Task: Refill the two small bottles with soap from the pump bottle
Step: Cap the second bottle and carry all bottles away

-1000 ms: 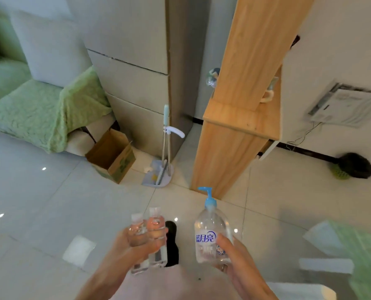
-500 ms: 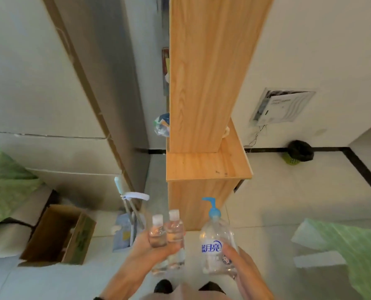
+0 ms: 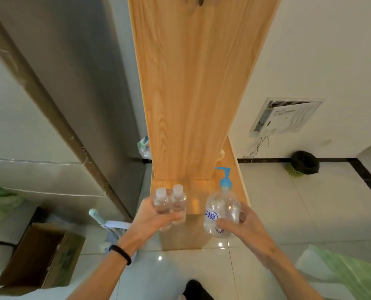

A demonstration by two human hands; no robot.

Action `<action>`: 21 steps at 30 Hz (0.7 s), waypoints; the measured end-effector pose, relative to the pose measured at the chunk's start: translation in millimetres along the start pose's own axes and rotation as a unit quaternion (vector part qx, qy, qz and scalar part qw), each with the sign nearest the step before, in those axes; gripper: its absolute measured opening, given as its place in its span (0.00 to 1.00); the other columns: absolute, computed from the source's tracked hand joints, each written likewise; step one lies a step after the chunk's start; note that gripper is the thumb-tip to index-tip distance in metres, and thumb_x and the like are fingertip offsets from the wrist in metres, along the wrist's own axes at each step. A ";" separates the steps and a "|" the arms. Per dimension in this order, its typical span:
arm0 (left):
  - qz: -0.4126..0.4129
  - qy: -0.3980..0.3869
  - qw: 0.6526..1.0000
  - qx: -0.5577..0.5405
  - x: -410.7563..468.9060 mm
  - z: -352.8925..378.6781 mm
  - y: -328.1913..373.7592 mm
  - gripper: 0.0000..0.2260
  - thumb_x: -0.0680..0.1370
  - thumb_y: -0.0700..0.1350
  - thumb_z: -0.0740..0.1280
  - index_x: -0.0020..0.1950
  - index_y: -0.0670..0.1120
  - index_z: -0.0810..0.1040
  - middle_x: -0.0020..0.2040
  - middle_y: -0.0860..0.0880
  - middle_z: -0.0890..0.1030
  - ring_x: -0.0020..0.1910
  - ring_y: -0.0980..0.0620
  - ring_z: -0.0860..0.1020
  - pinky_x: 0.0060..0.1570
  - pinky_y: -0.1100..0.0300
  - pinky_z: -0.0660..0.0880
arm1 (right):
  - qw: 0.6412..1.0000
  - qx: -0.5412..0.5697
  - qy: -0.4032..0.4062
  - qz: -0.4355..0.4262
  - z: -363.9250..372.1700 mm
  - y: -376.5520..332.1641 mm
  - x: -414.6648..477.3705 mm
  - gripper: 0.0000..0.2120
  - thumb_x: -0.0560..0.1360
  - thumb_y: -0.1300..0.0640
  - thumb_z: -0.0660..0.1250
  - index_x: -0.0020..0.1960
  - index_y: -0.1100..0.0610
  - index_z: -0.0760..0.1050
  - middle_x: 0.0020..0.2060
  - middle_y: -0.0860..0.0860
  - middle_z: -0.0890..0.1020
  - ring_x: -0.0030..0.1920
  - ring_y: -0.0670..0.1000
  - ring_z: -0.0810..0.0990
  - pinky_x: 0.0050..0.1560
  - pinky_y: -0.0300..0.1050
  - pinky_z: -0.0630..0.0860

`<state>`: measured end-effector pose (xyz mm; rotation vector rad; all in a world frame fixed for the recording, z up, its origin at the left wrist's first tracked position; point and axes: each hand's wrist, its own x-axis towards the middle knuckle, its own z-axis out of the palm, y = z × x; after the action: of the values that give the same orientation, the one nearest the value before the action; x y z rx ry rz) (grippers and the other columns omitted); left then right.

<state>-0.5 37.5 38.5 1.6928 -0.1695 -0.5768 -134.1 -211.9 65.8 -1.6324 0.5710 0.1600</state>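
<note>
Two small bottles in the left hand point(image 3: 153, 219), gripped together, fingers and thumb curled round both: left small bottle point(image 3: 161, 202) and right small bottle point(image 3: 178, 201), touching side by side, upright, white caps on. Both are clear; fill level can't be read. The right hand point(image 3: 244, 224) grips the pump bottle point(image 3: 222, 210) round its lower body, thumb across the front over the blue label print. The pump bottle is upright, clear, with a blue pump head on top and the nozzle pointing to the person's left. The pump bottle is just right of the small pair, near but apart from them. All three bottles are held out at the front edge of the wooden ledge point(image 3: 198, 201); can't tell whether any of them touches it. A tall wooden panel point(image 3: 197, 83) rises from the back of the ledge. There is a black wristband point(image 3: 120, 254) on the left wrist. An open cardboard box point(image 3: 37, 256) is on the floor far left. A pale mop handle point(image 3: 93, 213) stands between the box and the ledge, against the grey cabinet point(image 3: 72, 94). A bin with a black bag point(image 3: 303, 162) stands by the right wall, below a wall panel point(image 3: 286, 115) with loose wires hanging. Green cloth point(image 3: 353, 276) is at lower right. The floor tiles point(image 3: 288, 213) are glossy and pale.
</note>
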 end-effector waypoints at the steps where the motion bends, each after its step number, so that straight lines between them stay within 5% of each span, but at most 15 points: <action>1: 0.000 0.005 1.000 0.000 8.9 3.5 2.4 0.23 0.59 0.53 0.85 0.52 0.63 0.87 0.47 0.54 0.90 0.47 0.56 0.88 0.43 0.63 0.83 | 1.000 -0.014 0.000 -0.004 -6.7 -5.1 12.0 0.36 0.59 0.49 0.83 0.65 0.48 0.78 0.55 0.48 0.89 0.56 0.47 0.88 0.50 0.39 0.82; 8: -0.020 0.035 0.999 0.003 54.0 28.3 -1.5 0.24 0.63 0.44 0.86 0.54 0.63 0.86 0.47 0.57 0.89 0.46 0.60 0.87 0.45 0.64 0.83 | 0.993 -0.102 -0.012 -0.064 -35.6 -7.0 85.4 0.36 0.62 0.62 0.86 0.65 0.47 0.75 0.54 0.43 0.86 0.51 0.39 0.87 0.45 0.33 0.81; 12: -0.034 0.056 0.998 0.007 68.4 38.5 -7.9 0.24 0.59 0.47 0.85 0.51 0.64 0.86 0.45 0.57 0.89 0.45 0.62 0.86 0.44 0.66 0.82 | 0.984 -0.153 0.000 -0.093 -36.8 -1.3 107.6 0.39 0.59 0.49 0.87 0.63 0.35 0.71 0.54 0.34 0.85 0.53 0.36 0.85 0.48 0.28 0.78; 17: -0.053 0.046 0.997 0.016 84.2 41.1 -20.0 0.26 0.62 0.38 0.87 0.55 0.55 0.85 0.46 0.56 0.89 0.47 0.59 0.87 0.46 0.64 0.83 | 0.973 -0.210 0.016 -0.094 -35.8 7.8 127.8 0.43 0.57 0.42 0.85 0.66 0.35 0.68 0.61 0.40 0.80 0.60 0.39 0.80 0.58 0.37 0.78; 21: -0.043 0.063 0.997 0.023 92.2 42.3 -20.4 0.29 0.54 0.50 0.85 0.53 0.55 0.84 0.44 0.59 0.89 0.44 0.64 0.86 0.43 0.69 0.80 | 0.966 -0.234 0.009 -0.105 -38.7 12.7 136.0 0.43 0.59 0.40 0.85 0.68 0.36 0.66 0.61 0.39 0.80 0.64 0.42 0.78 0.65 0.45 0.78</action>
<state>55.3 -34.3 -10.7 1.7826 -0.0196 -0.5312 -30.9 -286.3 2.7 -2.1445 0.3857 0.1292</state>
